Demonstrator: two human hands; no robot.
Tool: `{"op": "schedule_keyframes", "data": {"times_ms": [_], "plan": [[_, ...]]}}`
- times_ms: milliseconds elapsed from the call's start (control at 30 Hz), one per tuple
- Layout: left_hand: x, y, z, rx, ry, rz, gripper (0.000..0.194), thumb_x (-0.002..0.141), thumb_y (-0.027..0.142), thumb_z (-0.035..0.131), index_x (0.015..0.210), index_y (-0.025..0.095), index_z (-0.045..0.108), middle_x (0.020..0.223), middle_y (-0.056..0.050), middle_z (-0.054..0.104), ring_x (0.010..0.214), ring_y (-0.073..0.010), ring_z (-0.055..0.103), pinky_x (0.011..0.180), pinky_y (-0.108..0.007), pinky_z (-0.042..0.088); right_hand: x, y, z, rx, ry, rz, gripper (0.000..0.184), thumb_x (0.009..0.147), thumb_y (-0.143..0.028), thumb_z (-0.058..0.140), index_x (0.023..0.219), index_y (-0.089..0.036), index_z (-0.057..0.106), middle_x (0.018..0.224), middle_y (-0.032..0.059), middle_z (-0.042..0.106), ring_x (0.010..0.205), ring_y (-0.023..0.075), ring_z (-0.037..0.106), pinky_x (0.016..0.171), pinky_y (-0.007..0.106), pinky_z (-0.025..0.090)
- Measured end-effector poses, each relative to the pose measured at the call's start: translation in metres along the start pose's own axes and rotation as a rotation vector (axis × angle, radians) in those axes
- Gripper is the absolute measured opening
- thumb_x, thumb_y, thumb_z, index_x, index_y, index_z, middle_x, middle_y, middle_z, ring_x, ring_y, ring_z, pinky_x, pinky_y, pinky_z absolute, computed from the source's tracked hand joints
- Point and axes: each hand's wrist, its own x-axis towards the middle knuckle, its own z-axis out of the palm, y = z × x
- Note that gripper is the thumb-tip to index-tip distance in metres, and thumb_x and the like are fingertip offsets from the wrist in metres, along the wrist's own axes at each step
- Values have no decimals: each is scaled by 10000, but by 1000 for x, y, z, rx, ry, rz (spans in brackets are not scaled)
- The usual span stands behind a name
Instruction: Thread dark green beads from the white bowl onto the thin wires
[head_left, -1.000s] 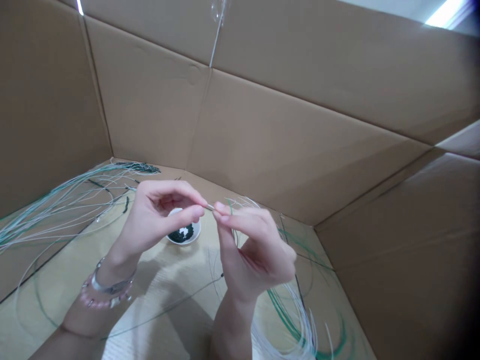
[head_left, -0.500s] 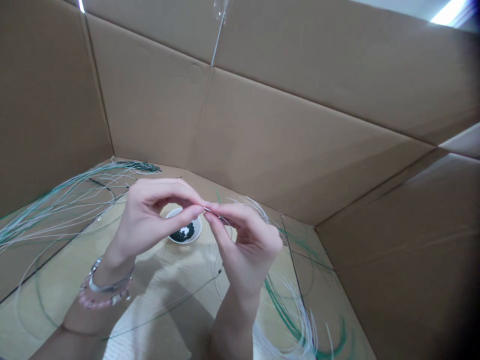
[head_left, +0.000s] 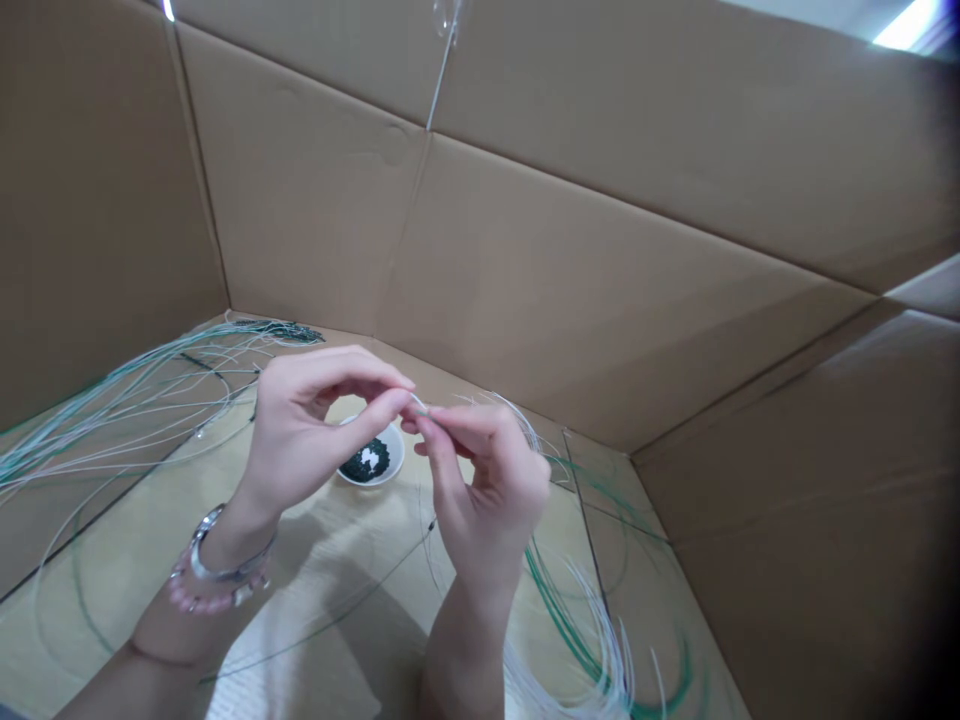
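Between my two hands, in the middle of the head view, a short stretch of thin white wire (head_left: 418,403) shows. My left hand (head_left: 330,415) pinches it between thumb and forefinger from the left. From the right, my right hand (head_left: 480,470) pinches it too, fingertips close to the left ones. Just behind my left fingers stands a small white bowl (head_left: 397,455) with many tiny dark pieces (head_left: 360,466) in it. A thin green wire (head_left: 337,620) with a small black piece (head_left: 431,525) at its end hangs or lies below my hands.
Bundled green and white wires (head_left: 127,400) lie at the left, their dark ends (head_left: 289,330) near the back corner. More green and white wires (head_left: 577,640) curve at the lower right. Tall cardboard walls (head_left: 585,260) enclose the pale work surface (head_left: 202,500).
My fingertips have drawn slightly apart, baring more of the white wire between them. My right hand has shifted a little left, and the black-ended wire has moved up and left.
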Motion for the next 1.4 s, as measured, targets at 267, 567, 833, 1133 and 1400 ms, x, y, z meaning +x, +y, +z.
{"op": "schedule_keyframes", "data": {"times_ms": [267, 567, 833, 1133, 1400], "plan": [[0, -3, -1, -82, 50, -72, 166, 729, 72, 699, 802, 216, 738, 715, 35, 710, 595, -55, 640, 550, -115, 524, 0, 4, 0, -217, 181, -256, 261, 758, -17, 650, 905, -232, 640, 874, -32, 742, 741, 104, 705, 649, 212, 588], [-3, 9, -4, -14, -92, 2, 163, 710, 35, 703, 744, 194, 709, 704, 16, 707, 636, -92, 636, 568, -172, 516, 1, 2, 1, -150, 174, -242, 240, 760, -10, 650, 866, -225, 660, 854, -28, 734, 732, 96, 684, 665, 235, 582], [0, 4, -4, -33, -100, 10, 145, 731, 40, 683, 744, 183, 705, 689, 8, 691, 644, -93, 630, 560, -169, 510, 0, -1, 4, 159, 191, -9, 220, 745, -29, 659, 819, -235, 676, 799, -41, 700, 718, 88, 654, 536, 187, 563], [3, -6, -5, -386, -108, -100, 193, 684, 48, 751, 770, 220, 746, 714, 15, 719, 638, -81, 667, 577, -135, 551, 2, -11, 6, 249, 390, -37, 300, 684, 25, 674, 862, -204, 598, 754, -49, 653, 678, 79, 669, 579, 171, 585], [3, -15, 9, -936, -237, -208, 94, 692, 185, 783, 735, 183, 699, 664, 28, 647, 598, -45, 598, 550, -124, 504, -3, -18, 9, 336, 353, -140, 411, 670, 121, 620, 963, -160, 559, 796, -42, 658, 711, 73, 666, 612, 188, 596]]}}
